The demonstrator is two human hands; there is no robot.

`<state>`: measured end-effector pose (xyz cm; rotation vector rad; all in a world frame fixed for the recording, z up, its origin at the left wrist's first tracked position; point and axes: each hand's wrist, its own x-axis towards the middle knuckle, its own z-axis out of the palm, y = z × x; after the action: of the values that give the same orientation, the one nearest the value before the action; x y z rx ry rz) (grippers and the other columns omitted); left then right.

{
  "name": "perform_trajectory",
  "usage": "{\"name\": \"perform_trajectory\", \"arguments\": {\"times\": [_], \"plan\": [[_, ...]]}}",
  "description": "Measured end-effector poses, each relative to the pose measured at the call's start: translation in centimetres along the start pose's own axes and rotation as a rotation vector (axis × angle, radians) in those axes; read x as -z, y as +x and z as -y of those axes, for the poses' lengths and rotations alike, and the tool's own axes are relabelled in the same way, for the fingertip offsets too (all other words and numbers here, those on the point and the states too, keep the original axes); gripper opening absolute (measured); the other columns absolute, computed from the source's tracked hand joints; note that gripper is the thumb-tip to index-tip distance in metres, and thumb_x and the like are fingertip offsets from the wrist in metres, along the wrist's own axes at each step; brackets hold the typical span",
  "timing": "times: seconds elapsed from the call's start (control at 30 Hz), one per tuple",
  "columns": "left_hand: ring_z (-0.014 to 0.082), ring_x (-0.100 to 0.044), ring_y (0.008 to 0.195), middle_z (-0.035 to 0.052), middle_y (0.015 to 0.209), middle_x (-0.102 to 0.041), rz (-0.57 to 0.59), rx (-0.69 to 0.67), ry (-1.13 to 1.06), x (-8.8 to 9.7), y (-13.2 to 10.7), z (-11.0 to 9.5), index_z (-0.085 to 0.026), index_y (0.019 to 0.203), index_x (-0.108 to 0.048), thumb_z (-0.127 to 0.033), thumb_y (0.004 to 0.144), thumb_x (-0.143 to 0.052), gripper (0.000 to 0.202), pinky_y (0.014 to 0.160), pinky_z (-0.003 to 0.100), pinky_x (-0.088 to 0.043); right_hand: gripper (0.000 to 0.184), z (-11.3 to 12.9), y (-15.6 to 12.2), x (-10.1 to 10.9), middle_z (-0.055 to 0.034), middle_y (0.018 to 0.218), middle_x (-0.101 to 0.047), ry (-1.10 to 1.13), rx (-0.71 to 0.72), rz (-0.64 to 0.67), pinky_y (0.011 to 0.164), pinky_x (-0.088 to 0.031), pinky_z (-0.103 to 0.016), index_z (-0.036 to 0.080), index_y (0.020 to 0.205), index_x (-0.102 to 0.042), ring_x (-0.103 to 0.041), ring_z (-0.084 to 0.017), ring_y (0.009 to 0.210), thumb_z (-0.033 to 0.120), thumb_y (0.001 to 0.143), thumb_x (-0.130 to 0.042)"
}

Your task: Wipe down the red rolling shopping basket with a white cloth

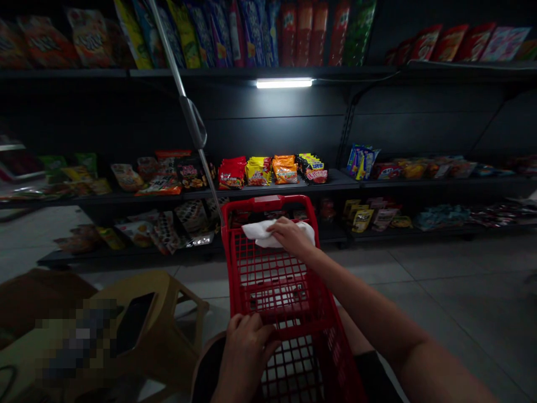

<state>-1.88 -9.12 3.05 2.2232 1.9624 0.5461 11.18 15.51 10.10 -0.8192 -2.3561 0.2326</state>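
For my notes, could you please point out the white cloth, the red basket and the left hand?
White cloth (255, 234): head view, on its left end.
Red basket (268, 274): head view, on its mesh side.
Left hand (245, 358): head view, on its back.

Single head-worn view, looking forward and down: the left hand (245, 355), right hand (290, 236) and red basket (268, 202) lie close below, at lower centre, while the shelves (268, 182) face the camera farther off across the floor (440, 302).
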Motion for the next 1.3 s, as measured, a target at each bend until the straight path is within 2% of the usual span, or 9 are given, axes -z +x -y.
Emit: {"name": "perform_trajectory", "arguments": {"times": [0.07, 0.27, 0.33, 0.47, 0.6, 0.77, 1.03, 1.17, 1.3], "plan": [[0.0174, -0.062, 0.09, -0.0036, 0.089, -0.067, 0.005, 0.004, 0.003, 0.0, -0.1, 0.0, -0.035, 0.091, -0.074, -0.032, 0.079, -0.076, 0.012, 0.092, 0.039, -0.033, 0.034, 1.1, 2.4, -1.5, -0.0071, 0.128, -0.058, -0.02, 0.053, -0.072, 0.102, -0.041, -0.029, 0.023, 0.126, -0.063, -0.054, -0.017, 0.118, 0.017, 0.096, -0.046], [0.0169, -0.061, 0.087, -0.0043, 0.086, -0.068, -0.041, 0.007, 0.033, 0.0, -0.2, -0.3, -0.035, 0.09, -0.074, -0.031, 0.078, -0.077, 0.013, 0.092, 0.038, -0.032, 0.051, 0.0, 4.3, -6.2, -0.0055, 0.157, -0.036, -0.299, 0.161, 0.235, 0.112, -0.03, -0.045, 0.031, 0.148, -0.038, -0.037, -0.026, 0.139, 0.041, 0.099, -0.045], [0.0167, -0.061, 0.087, -0.0043, 0.086, -0.068, -0.044, 0.01, 0.023, 0.0, -0.2, -0.3, -0.035, 0.091, -0.074, -0.032, 0.077, -0.078, 0.014, 0.092, 0.038, -0.032, 0.05, -2.1, 3.7, -5.6, -0.0073, 0.153, -0.042, -0.352, 0.087, 0.195, 0.111, -0.03, -0.043, 0.028, 0.149, -0.037, -0.042, -0.025, 0.136, 0.04, 0.1, -0.041], [0.0173, -0.061, 0.089, -0.004, 0.089, -0.068, -0.023, 0.041, -0.008, -0.1, -0.2, 0.0, -0.036, 0.093, -0.074, -0.033, 0.078, -0.076, 0.015, 0.093, 0.039, -0.031, 0.043, -6.7, 1.8, -1.8, -0.0127, 0.118, -0.068, -0.495, -0.115, 0.171, 0.115, -0.021, -0.046, 0.016, 0.122, -0.062, -0.059, -0.025, 0.115, 0.044, 0.101, -0.035], [0.0175, -0.061, 0.089, -0.0033, 0.089, -0.068, -0.009, 0.023, -0.032, -0.1, -0.2, 0.2, -0.036, 0.095, -0.074, -0.034, 0.079, -0.076, 0.017, 0.094, 0.039, -0.031, 0.047, -8.6, -0.8, 0.7, -0.0153, 0.114, -0.07, -0.616, -0.193, 0.135, 0.117, -0.013, -0.046, 0.011, 0.121, -0.063, -0.058, -0.027, 0.117, 0.045, 0.099, -0.039], [0.0178, -0.061, 0.089, -0.0036, 0.09, -0.067, 0.009, -0.006, -0.03, -0.1, -0.1, 0.0, -0.036, 0.093, -0.073, -0.034, 0.08, -0.075, 0.014, 0.093, 0.039, -0.031, 0.05, -6.0, -4.4, 0.3, -0.0272, 0.136, -0.054, -0.686, -0.246, 0.053, 0.113, -0.023, -0.044, -0.001, 0.14, -0.045, -0.05, -0.031, 0.128, 0.024, 0.097, -0.041], [0.0171, -0.062, 0.089, -0.0048, 0.089, -0.068, -0.017, -0.023, 0.016, -0.4, -0.3, 0.3, -0.036, 0.093, -0.073, -0.034, 0.079, -0.075, 0.014, 0.093, 0.038, -0.032, 0.022, 0.1, -11.3, 1.7, -0.0151, 0.098, -0.07, -0.617, -0.121, 0.23, 0.092, -0.044, -0.039, 0.015, 0.095, -0.067, -0.064, -0.026, 0.093, 0.014, 0.093, -0.046], [0.0168, -0.062, 0.089, -0.0043, 0.088, -0.067, -0.057, -0.018, 0.004, -0.4, -0.5, 0.3, -0.035, 0.092, -0.073, -0.032, 0.08, -0.075, 0.012, 0.093, 0.037, -0.032, 0.023, -2.0, -7.6, 4.0, -0.0079, 0.089, -0.071, -0.611, -0.129, 0.183, 0.104, -0.039, -0.039, 0.017, 0.093, -0.067, -0.066, -0.021, 0.087, 0.02, 0.097, -0.044], [0.0164, -0.062, 0.087, -0.0041, 0.088, -0.068, -0.046, -0.016, -0.021, -0.3, -0.5, 0.3, -0.036, 0.094, -0.073, -0.034, 0.081, -0.074, 0.013, 0.094, 0.038, -0.032, 0.03, -6.1, -1.2, 4.3, -0.009, 0.118, -0.068, -0.629, -0.101, 0.036, 0.121, -0.013, -0.042, 0.016, 0.112, -0.064, -0.054, -0.021, 0.124, 0.018, 0.099, -0.037]]}}
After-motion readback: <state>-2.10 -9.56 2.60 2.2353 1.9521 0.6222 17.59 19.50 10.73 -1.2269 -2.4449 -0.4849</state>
